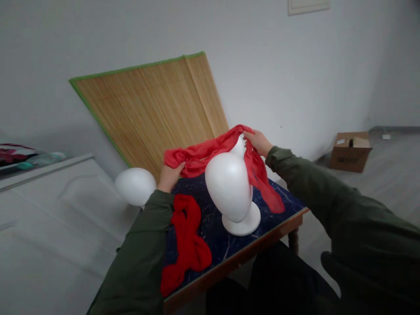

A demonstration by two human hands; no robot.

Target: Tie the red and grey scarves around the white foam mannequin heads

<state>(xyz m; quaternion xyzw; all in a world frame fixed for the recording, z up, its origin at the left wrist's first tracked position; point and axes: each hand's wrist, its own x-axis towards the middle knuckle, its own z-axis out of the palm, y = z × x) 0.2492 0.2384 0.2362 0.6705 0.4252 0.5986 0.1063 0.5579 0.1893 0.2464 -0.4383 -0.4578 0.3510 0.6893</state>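
A white foam mannequin head (229, 186) stands on its round base on a small dark blue marbled table (226, 245). A thin red scarf (203, 155) is draped round its neck, one end hanging down on the right. My left hand (170, 175) grips the scarf's left end, fingers closed on the cloth. My right hand (259, 142) pinches the scarf at the neck, behind the head. A second, darker red scarf (187, 238) lies bunched on the table beside my left forearm.
Another white foam head (135, 186) sits left of the table. A bamboo mat (151, 109) leans against the wall behind. A white cabinet (49, 210) is on the left. A cardboard box (350, 151) stands on the floor at right.
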